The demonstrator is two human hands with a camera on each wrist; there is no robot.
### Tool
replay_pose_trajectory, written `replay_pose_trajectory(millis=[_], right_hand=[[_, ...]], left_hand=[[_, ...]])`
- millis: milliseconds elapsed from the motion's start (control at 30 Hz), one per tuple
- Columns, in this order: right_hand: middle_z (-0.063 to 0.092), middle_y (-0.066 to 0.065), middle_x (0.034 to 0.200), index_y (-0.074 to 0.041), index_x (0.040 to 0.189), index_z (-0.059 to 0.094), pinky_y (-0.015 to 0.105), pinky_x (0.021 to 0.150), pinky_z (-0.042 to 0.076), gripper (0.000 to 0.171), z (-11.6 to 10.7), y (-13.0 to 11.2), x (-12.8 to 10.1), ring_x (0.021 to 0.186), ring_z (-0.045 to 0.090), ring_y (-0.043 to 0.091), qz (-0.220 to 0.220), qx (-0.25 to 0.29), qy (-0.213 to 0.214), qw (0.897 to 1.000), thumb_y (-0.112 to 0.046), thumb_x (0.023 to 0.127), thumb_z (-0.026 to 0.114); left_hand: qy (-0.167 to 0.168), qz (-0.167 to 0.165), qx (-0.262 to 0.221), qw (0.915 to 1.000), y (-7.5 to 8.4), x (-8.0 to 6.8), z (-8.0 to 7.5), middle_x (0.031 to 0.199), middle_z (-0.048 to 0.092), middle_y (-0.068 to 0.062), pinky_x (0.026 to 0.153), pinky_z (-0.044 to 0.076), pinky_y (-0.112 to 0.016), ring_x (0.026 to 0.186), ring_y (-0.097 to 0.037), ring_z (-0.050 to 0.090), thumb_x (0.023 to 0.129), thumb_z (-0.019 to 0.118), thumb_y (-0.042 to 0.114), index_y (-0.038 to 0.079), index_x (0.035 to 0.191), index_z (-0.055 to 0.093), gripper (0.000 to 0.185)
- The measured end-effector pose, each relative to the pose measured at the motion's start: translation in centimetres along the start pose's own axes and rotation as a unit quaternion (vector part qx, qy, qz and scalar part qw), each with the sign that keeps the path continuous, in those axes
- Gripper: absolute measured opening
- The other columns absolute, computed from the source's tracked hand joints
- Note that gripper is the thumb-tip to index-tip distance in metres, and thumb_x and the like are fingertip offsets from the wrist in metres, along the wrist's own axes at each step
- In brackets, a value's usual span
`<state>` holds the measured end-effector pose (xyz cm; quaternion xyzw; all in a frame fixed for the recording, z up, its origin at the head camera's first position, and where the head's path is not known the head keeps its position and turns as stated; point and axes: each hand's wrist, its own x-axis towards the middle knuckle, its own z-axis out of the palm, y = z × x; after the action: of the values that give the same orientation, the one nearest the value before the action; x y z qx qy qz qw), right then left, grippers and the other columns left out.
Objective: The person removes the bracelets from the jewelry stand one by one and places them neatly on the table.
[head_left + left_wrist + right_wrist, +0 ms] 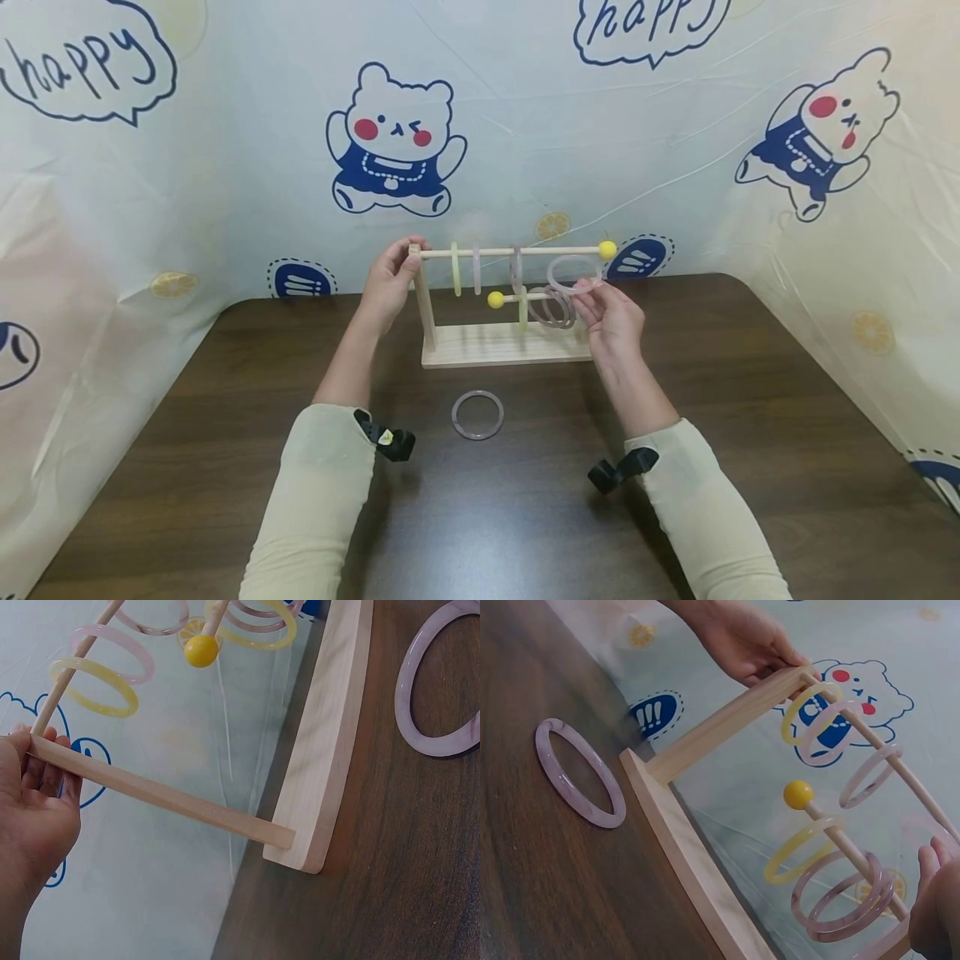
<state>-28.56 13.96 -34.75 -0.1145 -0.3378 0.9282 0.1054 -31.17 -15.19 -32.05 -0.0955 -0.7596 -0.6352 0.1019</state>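
Observation:
My left hand (388, 283) grips the top of the left post of a wooden bangle stand (487, 346). Near the yellow-tipped right end of the upper rod, my right hand (618, 325) pinches a pale pink bangle (551, 275) between thumb and fingers. In the head view this bangle overlaps the area just under the rod. Along the upper rod hang a yellow bangle (455, 279), a pink bangle (476, 275) and a purplish one (516, 275). The shorter lower rod carries another yellow bangle (774, 870) and purplish marbled bangles (799, 900).
A single pale purple bangle (477, 437) lies flat on the dark wooden table (525, 517), in front of the stand. Yellow balls cap the upper rod (607, 249) and lower rod (496, 300). Behind the table hangs a printed cloth (510, 167).

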Motion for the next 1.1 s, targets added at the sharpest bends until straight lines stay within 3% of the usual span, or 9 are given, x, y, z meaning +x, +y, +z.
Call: replay_pose_trajectory(millis=[233,467,833,1100], right_hand=[[0.067,0.016,0.071,0.007,0.079,0.064,0.032,0.066,0.053,0.013,-0.20,0.22,-0.01,0.065,0.067,0.021,-0.006,-0.016,-0.022,1.000,0.006,0.087,0.054],[0.067,0.016,0.073,0.009,0.085,0.063,0.032,0.067,0.053,0.009,-0.24,0.30,-0.12,0.069,0.068,0.022,0.002,-0.025,-0.035,0.999,0.006,0.087,0.055],[0.068,0.015,0.074,0.006,0.080,0.062,0.031,0.068,0.053,0.012,-0.40,0.55,-0.40,0.071,0.068,0.022,0.014,-0.062,-0.066,0.996,0.009,0.084,0.051],[0.067,0.013,0.071,0.004,0.079,0.063,0.029,0.064,0.053,0.015,-0.45,0.74,-0.50,0.067,0.068,0.019,0.026,-0.086,-0.114,0.989,0.009,0.086,0.050]], left_hand=[[-0.002,0.000,-0.005,1.0000,0.06,0.04,0.04,0.126,0.053,-0.006,0.102,0.033,-0.035,0.119,-0.017,0.044,0.096,0.046,0.024,0.007,0.127,0.049,0.036],[-0.002,0.005,-0.012,0.9999,0.03,0.11,0.07,0.126,0.053,-0.007,0.102,0.033,-0.035,0.118,-0.017,0.045,0.096,0.046,0.021,0.005,0.127,0.049,0.034],[-0.004,0.007,-0.014,0.9999,-0.07,0.09,0.00,0.125,0.053,-0.008,0.102,0.033,-0.035,0.117,-0.018,0.045,0.096,0.046,0.021,0.005,0.126,0.049,0.034],[-0.003,0.000,0.001,1.0000,0.15,-0.07,-0.07,0.126,0.053,-0.006,0.102,0.034,-0.035,0.118,-0.017,0.045,0.095,0.046,0.025,0.008,0.127,0.049,0.036]])
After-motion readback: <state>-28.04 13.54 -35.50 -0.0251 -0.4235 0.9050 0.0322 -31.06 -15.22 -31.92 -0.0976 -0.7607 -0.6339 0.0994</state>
